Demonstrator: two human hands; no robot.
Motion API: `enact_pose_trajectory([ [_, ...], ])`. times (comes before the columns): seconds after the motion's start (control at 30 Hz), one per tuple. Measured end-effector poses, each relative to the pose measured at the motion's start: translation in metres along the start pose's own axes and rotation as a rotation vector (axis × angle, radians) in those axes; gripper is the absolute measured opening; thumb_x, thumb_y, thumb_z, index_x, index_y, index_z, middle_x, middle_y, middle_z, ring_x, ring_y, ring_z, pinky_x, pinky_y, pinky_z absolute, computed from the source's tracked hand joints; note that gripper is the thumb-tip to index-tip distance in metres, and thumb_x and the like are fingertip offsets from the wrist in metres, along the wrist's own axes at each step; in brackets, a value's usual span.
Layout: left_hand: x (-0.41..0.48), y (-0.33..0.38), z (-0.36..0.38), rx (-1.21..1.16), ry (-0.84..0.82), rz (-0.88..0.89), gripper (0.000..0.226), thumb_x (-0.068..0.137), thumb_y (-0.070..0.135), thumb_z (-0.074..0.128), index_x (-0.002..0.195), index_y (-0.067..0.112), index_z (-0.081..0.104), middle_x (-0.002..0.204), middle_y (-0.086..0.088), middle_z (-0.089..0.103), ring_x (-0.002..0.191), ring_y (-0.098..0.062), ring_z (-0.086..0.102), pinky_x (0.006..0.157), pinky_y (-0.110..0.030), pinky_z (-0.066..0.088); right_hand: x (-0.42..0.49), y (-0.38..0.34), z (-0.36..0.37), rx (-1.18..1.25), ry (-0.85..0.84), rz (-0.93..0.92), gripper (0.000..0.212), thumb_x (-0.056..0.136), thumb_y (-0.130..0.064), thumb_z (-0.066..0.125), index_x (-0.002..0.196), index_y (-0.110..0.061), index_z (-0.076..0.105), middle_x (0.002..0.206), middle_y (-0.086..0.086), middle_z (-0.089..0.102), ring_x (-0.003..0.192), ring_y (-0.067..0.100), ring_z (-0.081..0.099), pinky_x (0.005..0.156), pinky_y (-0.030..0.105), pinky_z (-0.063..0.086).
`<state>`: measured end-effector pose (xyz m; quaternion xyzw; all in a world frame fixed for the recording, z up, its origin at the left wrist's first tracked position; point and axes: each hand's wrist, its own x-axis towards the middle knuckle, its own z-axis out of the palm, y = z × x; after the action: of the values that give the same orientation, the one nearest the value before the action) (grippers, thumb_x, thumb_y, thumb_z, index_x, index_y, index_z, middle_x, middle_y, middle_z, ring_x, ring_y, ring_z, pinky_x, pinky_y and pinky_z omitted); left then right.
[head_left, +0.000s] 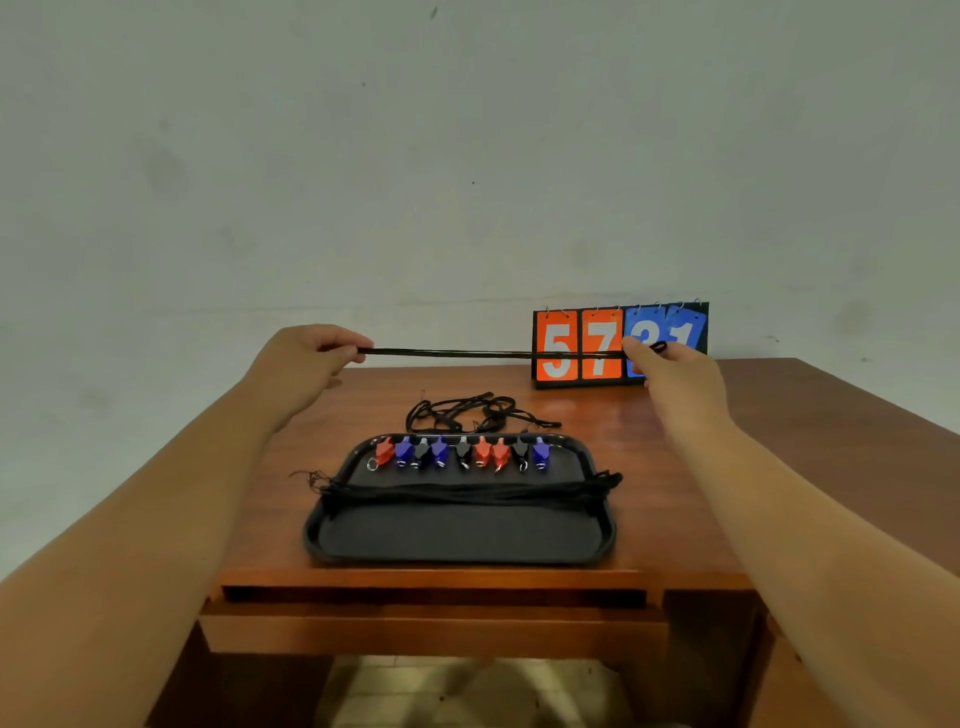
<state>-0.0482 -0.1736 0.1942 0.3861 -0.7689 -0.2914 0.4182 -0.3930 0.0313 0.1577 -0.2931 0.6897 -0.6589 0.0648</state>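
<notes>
A pale, scuffed wall (467, 130) fills the upper half of the view. Below it stands a brown wooden counter (753, 467) with a glossy top, and light floor tiles (467, 691) show under its front edge. A black tray (467, 540) lies near the front of the counter, long side toward the person. At the back right, a flip scoreboard (576, 343) stands upright, showing an orange 5 and 7 and a blue 3 and 1.

Both arms reach out above the counter, well above the tray. A thin black cord (452, 353) runs taut and nearly level between the hands. The left grip (311, 358) pinches one end between thumb and curled fingers. The right grip (670, 374), in front of the scoreboard's blue cards, holds the other end the same way, with a small loop of cord showing past its fingers.

A bundle of black cords (467, 491) lies straight across the middle of the tray, its ends hanging over both short rims. A loose tangle of cords (467, 410) lies on the counter just behind the tray. A row of small red, blue and black whistles (462, 452) lines the tray's far edge.
</notes>
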Motion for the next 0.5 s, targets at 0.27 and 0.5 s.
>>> enact_pose_trajectory([
  [0.27, -0.036, -0.045, -0.010, 0.016, 0.056, -0.073, 0.004, 0.096, 0.028, 0.079, 0.100, 0.030, 0.080, 0.106, 0.010, 0.077, 0.103, -0.012, 0.068, 0.093, -0.034, 0.051, -0.043, 0.019, -0.002, -0.172, -0.126, -0.007, 0.030, 0.104, -0.042, 0.068, 0.085, -0.019, 0.069, 0.085, -0.007, 0.069, 0.077, 0.006, 0.059, 0.083, 0.035, 0.052],
  [0.5, -0.071, -0.082, -0.001, 0.029, 0.046, -0.132, 0.019, 0.106, 0.026, 0.064, 0.111, 0.036, 0.079, 0.113, 0.015, 0.074, 0.112, -0.005, 0.063, 0.106, -0.038, 0.048, -0.062, 0.047, 0.009, -0.326, -0.195, -0.014, 0.027, 0.104, -0.042, 0.067, 0.098, -0.018, 0.077, 0.096, -0.003, 0.074, 0.092, 0.014, 0.067, 0.089, 0.037, 0.052],
])
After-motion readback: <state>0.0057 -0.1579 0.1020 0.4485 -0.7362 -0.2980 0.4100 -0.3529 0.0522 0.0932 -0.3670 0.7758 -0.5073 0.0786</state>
